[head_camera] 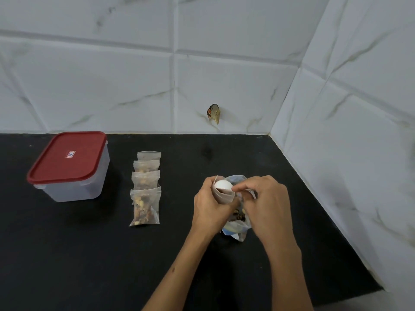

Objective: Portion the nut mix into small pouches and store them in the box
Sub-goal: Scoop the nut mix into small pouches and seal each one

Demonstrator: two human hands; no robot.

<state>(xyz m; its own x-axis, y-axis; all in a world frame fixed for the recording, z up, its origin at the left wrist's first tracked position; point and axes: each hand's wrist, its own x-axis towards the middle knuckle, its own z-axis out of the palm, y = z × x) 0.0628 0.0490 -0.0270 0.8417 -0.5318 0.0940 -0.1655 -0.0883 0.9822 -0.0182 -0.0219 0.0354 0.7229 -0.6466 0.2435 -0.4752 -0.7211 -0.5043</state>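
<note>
My left hand [210, 207] grips a small clear pouch [224, 196] held upright, with a white scoop [223, 184] sitting in its mouth. My right hand [265, 203] pinches the pouch's top edge beside the scoop. Under both hands lies the open nut mix bag [238, 230], nuts showing inside it. Several filled pouches [145, 191] lie in an overlapping row to the left. The clear box [71, 176] with a red lid [67, 157] stands closed at the far left.
The black counter [89, 254] meets white tiled walls at the back and right, forming a corner. A small dark scrap [213, 113] sticks to the back wall. The counter's front right edge shows at the bottom right.
</note>
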